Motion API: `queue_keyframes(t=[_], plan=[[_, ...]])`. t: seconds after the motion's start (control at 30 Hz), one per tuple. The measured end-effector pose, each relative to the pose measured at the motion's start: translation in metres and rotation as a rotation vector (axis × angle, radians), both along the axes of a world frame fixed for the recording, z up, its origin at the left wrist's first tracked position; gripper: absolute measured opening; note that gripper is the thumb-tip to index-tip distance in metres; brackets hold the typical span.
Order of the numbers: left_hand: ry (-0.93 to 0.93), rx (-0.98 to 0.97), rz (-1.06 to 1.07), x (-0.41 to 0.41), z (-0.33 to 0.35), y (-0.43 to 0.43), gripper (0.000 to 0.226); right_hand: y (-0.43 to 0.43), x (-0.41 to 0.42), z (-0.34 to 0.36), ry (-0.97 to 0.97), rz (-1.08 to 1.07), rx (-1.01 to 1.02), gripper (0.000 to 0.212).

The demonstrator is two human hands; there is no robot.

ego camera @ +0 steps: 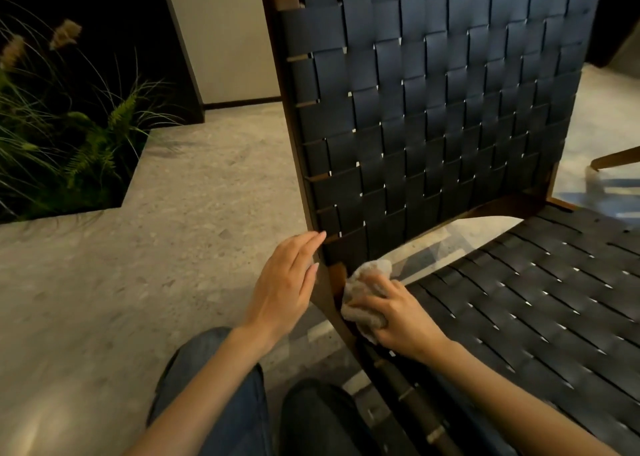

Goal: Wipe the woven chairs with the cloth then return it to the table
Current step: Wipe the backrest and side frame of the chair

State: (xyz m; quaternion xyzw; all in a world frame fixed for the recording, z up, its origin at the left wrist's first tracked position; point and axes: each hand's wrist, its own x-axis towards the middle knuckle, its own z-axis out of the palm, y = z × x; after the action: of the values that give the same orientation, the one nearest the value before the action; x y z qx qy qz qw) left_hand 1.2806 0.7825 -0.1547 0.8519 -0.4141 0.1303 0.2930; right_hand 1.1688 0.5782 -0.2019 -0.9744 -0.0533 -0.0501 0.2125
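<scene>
While right hand grips cloth at chair frame | left hand spread, fingers straight | speckled floor, plants left

we face chair on floor | cloth where backrest meets seat, under our right hand | our left hand just left, against chair post | plants far left

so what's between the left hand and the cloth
Only the chair's wooden frame post, seen in the head view: left hand on its outer side, cloth against its inner side.
</scene>
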Motion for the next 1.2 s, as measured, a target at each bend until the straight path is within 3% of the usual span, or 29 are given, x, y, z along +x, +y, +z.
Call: queue_keyframes(t=[0.1,0.3,0.43,0.8,0.93,1.1,1.2], plan=[[-0.056,0.043,-0.034,-0.014,-0.015,-0.008,0.038,-0.006,-0.003,-0.012,0.151,-0.03,0.012,0.049],[0.077,0.151,-0.08,-0.036,-0.04,-0.032,0.025,-0.013,0.007,-0.019,0.04,-0.018,-0.052,0.039],[0.085,0.311,-0.126,-0.047,-0.054,-0.045,0.022,-0.029,0.022,-0.03,0.06,-0.049,-0.266,0.036],[0.336,0.426,-0.252,-0.044,-0.073,-0.112,0.044,-0.139,0.029,-0.035,0.174,-0.298,-0.458,0.028],[0.349,0.459,-0.353,-0.04,-0.076,-0.148,0.045,-0.186,0.027,-0.034,0.192,-0.382,-0.491,0.026],[0.272,0.364,-0.506,-0.029,-0.074,-0.188,0.04,-0.243,0.024,-0.03,0.191,-0.49,-0.532,0.025],[0.319,0.381,-0.554,-0.024,-0.079,-0.209,0.05,-0.28,0.019,-0.026,0.173,-0.631,-0.559,0.024]])
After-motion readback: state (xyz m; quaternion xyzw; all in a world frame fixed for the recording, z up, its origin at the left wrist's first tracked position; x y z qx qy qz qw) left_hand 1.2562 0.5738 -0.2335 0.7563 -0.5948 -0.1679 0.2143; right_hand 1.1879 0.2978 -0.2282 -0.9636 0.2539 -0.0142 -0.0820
